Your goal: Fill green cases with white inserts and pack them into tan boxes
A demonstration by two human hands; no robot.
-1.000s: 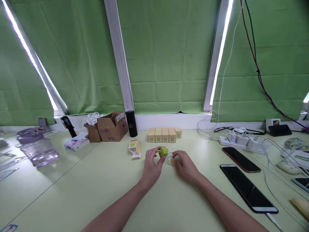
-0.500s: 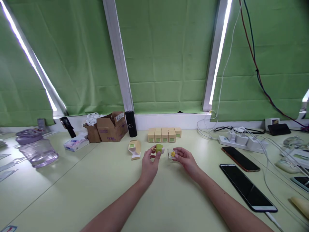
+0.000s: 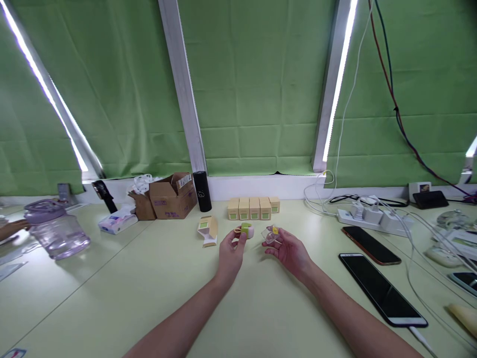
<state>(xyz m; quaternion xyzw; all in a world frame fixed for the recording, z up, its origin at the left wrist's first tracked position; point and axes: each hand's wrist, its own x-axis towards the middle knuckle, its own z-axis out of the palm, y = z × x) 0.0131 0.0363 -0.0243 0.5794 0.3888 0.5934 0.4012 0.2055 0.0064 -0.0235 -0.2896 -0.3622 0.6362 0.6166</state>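
Note:
My left hand (image 3: 230, 251) pinches a small green-and-white object with a pale loop (image 3: 246, 229) between thumb and fingers; its exact kind is too small to make out. Across a narrow gap, my right hand (image 3: 292, 251) grips a clear plastic case with a yellow patch (image 3: 271, 234), now tilted. Both hands are raised a little over the pale table (image 3: 257, 308). Just beyond my left hand lies an opened small carton (image 3: 208, 229), flap out. Behind the hands stands a row of several small tan boxes (image 3: 249, 209) with green-edged labels.
On the right lie two phones (image 3: 382, 288) (image 3: 370, 244), a power strip (image 3: 376, 219) and loose white cables. Leftward are a cardboard box (image 3: 173, 199), a black cylinder (image 3: 202, 191), a tissue pack (image 3: 118, 220) and a purple jug (image 3: 57, 231). Another person's hand (image 3: 13, 228) reaches in at the far left.
My right hand has turned and tilted the clear case, drawing it slightly right, away from the green-and-white object. My left hand has barely shifted. Another person's hand has appeared at the far left.

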